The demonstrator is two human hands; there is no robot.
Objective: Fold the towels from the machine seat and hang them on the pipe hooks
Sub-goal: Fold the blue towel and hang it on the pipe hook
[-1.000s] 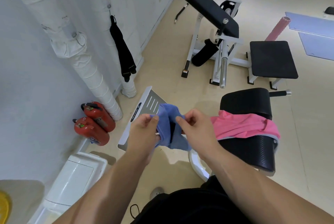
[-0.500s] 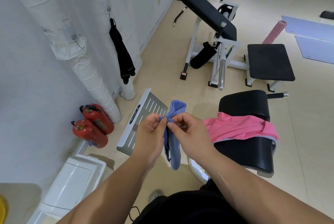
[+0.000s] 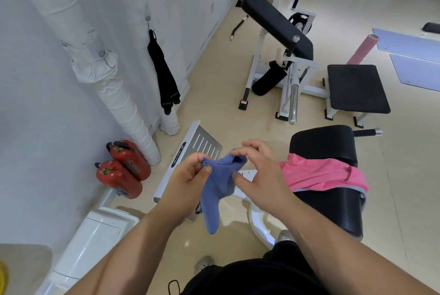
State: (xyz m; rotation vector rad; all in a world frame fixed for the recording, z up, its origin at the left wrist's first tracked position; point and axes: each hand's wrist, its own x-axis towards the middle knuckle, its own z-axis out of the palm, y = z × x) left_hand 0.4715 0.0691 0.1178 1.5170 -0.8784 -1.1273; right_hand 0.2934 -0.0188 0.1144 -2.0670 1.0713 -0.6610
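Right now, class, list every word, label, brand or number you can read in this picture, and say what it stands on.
Nothing is legible enough to quote.
Dark oval logo on the white footplate: blurred, sideways.
Small white print on the hanging black towel: too small.
Label on the nearer fire extinguisher: blurred.
White sticker beside the blue towel: too small.
Orange sticker on the bench leg: too small.

The person is wearing a black garment (image 3: 250, 275) that is filling the bottom middle of the view, with a thin black cord (image 3: 173, 287) looping out at its left edge. A grey shoe (image 3: 204, 263) is peeking out just beyond the fabric, and a second grey shoe (image 3: 284, 235) is showing further right. Both forearms are showing bare down to the left hand (image 3: 188, 182) and right hand (image 3: 259, 175)
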